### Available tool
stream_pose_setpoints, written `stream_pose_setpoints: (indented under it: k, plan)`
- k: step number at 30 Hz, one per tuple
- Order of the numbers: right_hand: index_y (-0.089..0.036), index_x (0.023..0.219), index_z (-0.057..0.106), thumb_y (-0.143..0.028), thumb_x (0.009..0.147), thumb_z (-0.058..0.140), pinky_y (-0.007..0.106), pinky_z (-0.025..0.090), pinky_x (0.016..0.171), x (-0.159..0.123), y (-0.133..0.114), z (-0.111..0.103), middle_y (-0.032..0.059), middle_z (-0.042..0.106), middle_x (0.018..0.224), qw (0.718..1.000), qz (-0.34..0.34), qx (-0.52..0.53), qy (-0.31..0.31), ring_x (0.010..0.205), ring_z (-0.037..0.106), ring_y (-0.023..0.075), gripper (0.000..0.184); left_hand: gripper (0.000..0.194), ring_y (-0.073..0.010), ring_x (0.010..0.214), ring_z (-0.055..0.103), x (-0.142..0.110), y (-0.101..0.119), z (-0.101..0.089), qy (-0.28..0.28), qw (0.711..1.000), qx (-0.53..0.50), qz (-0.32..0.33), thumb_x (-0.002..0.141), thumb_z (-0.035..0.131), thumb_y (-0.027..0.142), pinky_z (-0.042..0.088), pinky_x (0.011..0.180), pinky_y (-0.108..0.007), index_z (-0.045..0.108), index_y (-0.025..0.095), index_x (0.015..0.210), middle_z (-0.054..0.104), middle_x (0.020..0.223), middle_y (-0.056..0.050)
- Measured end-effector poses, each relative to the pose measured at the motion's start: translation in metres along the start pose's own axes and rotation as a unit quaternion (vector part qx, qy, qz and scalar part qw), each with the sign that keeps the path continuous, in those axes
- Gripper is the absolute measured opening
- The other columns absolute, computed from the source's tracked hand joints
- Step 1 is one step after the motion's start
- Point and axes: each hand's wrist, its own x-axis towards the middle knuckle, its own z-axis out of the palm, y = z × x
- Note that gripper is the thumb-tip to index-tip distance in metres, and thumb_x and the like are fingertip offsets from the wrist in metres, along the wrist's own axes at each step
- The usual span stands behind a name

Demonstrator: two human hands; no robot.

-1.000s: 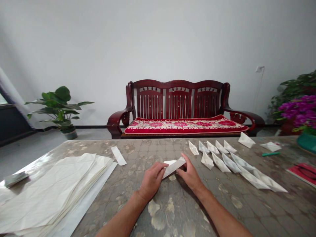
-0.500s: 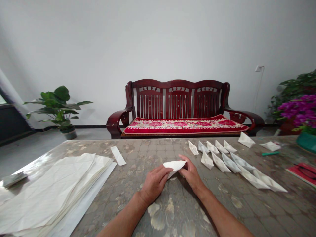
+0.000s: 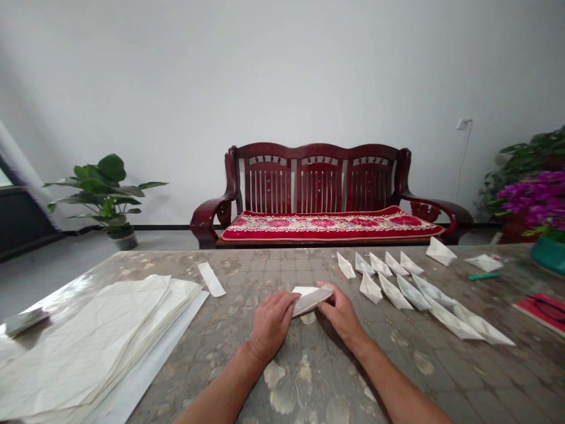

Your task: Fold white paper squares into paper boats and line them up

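Between my hands, just above the table, is a folded white paper [image 3: 308, 300] with a pale flap lifted along its upper side. My left hand [image 3: 274, 321] is closed on its left end, thumb on top. At its right end, my right hand [image 3: 341, 312] pinches the corner between thumb and fingers. Some fingertips are hidden behind the paper. Several folded paper boats [image 3: 395, 290] stand in rows to the right of my right hand. A small paper strip [image 3: 212, 279] lies beyond my left hand.
A stack of large paper sheets [image 3: 88, 347] covers the table's left side. On the right are a green pen [image 3: 484, 276], a red book [image 3: 541, 313] with glasses [image 3: 549, 307] on it, and a teal flowerpot [image 3: 549, 254]. A wooden bench [image 3: 320, 188] stands behind the table [image 3: 220, 353].
The paper between my hands has opened along its upper side and tilted, showing an inner fold. My left fingers have shifted slightly along its left end.
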Motion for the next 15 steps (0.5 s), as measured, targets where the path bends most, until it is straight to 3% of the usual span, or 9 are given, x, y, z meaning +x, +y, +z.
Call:
stream_pose_setpoints:
  k: [9, 15]
  plan:
    - [-0.020, 0.104, 0.064, -0.031, 0.064, 0.068, 0.040, 0.049, 0.091, 0.0002, 0.0033, 0.0026, 0.0062, 0.072, 0.101, 1.000, -0.016, -0.001, 0.007, 0.094, 0.066, 0.0252, 0.041, 0.038, -0.0235, 0.099, 0.058, 0.0017, 0.0096, -0.0054, -0.023, 0.996, 0.027, 0.083, 0.088, 0.060, 0.029, 0.045, 0.089, -0.039, 0.056, 0.025, 0.125, 0.065, 0.110, -0.007]
    - [-0.021, 0.105, 0.065, -0.026, 0.067, 0.065, 0.039, 0.049, 0.092, -0.0003, 0.0084, 0.0028, 0.0052, 0.072, 0.103, 0.999, -0.037, -0.033, 0.004, 0.097, 0.065, 0.0242, 0.038, 0.031, -0.0216, 0.097, 0.059, 0.0009, 0.0054, 0.0008, -0.022, 0.995, 0.040, 0.085, 0.091, 0.052, 0.019, 0.045, 0.088, -0.037, 0.058, 0.025, 0.121, 0.066, 0.105, -0.006]
